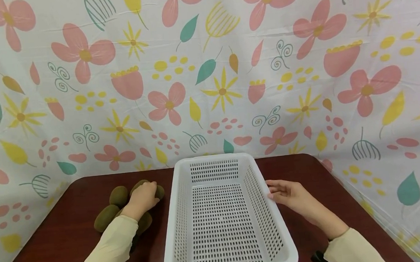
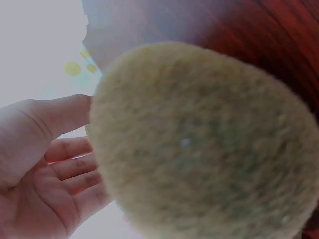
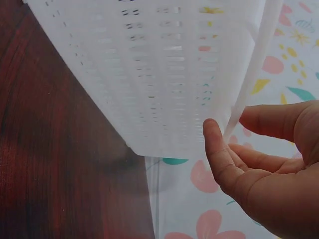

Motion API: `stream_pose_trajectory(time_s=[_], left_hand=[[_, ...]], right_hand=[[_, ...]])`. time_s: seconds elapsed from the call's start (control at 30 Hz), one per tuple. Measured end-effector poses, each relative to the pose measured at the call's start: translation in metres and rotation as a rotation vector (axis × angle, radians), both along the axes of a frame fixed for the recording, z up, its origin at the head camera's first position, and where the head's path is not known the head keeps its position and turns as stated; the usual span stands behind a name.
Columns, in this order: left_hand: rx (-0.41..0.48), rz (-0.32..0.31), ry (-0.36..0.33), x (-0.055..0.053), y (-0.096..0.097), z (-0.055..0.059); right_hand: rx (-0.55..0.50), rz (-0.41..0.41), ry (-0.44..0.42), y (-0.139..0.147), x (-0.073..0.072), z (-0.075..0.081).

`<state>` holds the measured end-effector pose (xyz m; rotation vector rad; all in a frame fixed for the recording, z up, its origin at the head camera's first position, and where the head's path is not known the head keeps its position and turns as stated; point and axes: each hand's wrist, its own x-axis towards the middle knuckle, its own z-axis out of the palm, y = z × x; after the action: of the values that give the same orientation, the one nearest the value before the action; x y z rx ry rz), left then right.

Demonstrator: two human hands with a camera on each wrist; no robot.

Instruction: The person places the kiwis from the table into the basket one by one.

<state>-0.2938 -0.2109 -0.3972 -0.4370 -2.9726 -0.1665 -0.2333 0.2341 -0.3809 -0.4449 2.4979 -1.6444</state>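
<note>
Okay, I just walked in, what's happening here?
A person's left hand is down among some kiwifruits; I can't tell whether it grips one. The right hand holds a white plastic basket by its right rim. The kiwifruits lie on a dark red table, to the left of the basket, and none shows inside it.

No txt, nos., labels, brands or signs legible anywhere.
</note>
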Motion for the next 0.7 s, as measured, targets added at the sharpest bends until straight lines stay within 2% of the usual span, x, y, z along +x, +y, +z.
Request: stream_pose_trajectory(time_s=[0.1, 0.23, 0.43, 0.7], left_hand=[[0.017, -0.012, 0.023, -0.001, -0.001, 0.003], [0.062, -0.011, 0.002, 0.0, -0.003, 0.012], [0.146, 0.025, -0.045, 0.002, -0.003, 0.031], [0.201, 0.041, -0.06, 0.002, -0.002, 0.057]], right_hand=[[-0.023, 0.001, -0.034, 0.0, 0.0, 0.002], [-0.058, 0.024, -0.061, 0.001, -0.001, 0.005], [-0.114, 0.049, -0.098, 0.001, -0.001, 0.007], [-0.103, 0.04, -0.115, 0.003, -0.004, 0.005]])
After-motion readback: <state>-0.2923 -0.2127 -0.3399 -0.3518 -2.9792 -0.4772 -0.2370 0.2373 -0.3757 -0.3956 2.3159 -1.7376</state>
